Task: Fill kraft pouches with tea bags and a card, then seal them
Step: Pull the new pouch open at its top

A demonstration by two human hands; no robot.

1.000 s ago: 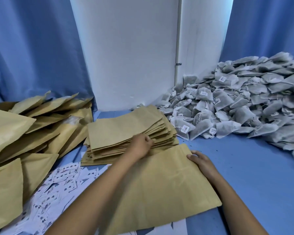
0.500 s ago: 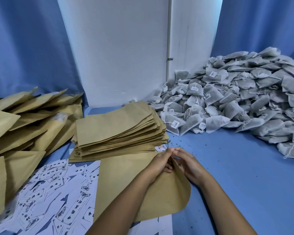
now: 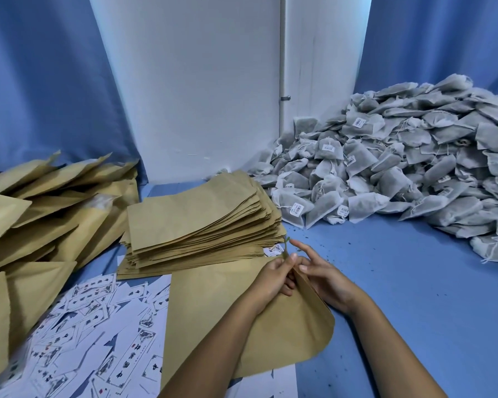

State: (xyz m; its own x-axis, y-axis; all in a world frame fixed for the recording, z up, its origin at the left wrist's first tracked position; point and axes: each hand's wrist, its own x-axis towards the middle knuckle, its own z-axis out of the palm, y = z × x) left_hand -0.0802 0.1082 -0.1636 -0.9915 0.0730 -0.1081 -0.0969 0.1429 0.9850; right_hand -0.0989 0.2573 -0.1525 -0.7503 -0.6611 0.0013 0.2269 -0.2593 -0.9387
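A flat kraft pouch (image 3: 213, 305) lies in front of me on the blue table (image 3: 400, 297), partly over the white printed cards (image 3: 98, 334). My left hand (image 3: 273, 278) pinches the pouch's far right corner at its mouth. My right hand (image 3: 319, 272) meets it at the same corner, fingers against the paper's edge, index finger stretched out. The right edge of the pouch curls up between the two hands. A stack of empty kraft pouches (image 3: 202, 225) sits just behind. A big heap of grey tea bags (image 3: 400, 168) fills the right rear.
Filled kraft pouches (image 3: 41, 219) are piled along the left side. A white wall panel (image 3: 199, 81) and blue curtains (image 3: 41, 81) close off the back. Small tea crumbs dot the blue table between the heap and my hands.
The left hand came off the stack with one pouch. Both hands have come together at the pouch's far right corner, and its right edge has lifted and curled.
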